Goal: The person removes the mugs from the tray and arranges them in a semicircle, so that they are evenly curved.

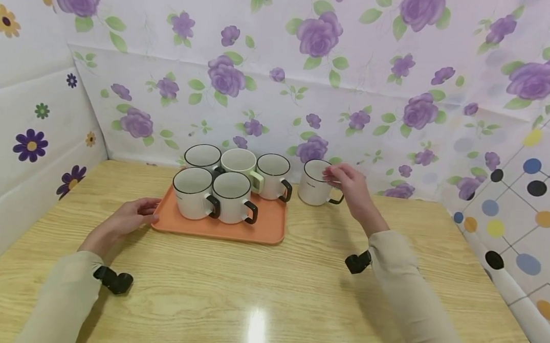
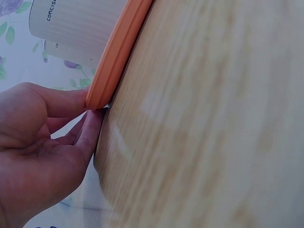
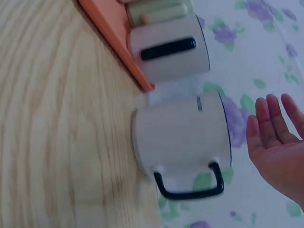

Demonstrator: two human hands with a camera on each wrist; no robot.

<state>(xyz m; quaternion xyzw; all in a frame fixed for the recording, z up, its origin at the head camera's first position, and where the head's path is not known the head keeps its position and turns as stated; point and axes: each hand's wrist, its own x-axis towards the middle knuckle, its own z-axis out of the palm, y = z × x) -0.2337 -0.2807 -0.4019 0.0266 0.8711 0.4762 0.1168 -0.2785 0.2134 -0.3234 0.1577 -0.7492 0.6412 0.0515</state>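
Note:
A white mug with a black handle (image 1: 315,186) (image 3: 183,135) stands on the wooden table just right of an orange tray (image 1: 268,225) (image 3: 109,33). My right hand (image 1: 343,180) (image 3: 278,137) hovers at the mug's rim; the right wrist view shows its fingers straight and apart from the mug. My left hand (image 1: 144,216) (image 2: 42,142) rests on the table, its fingertips touching the tray's near-left corner (image 2: 118,52). Several white mugs (image 1: 232,198) stand on the tray, one with a green handle (image 1: 239,161).
Flowered sheets wall the table on the left, back and right. Bare wooden tabletop (image 1: 260,293) stretches in front of the tray and to its right.

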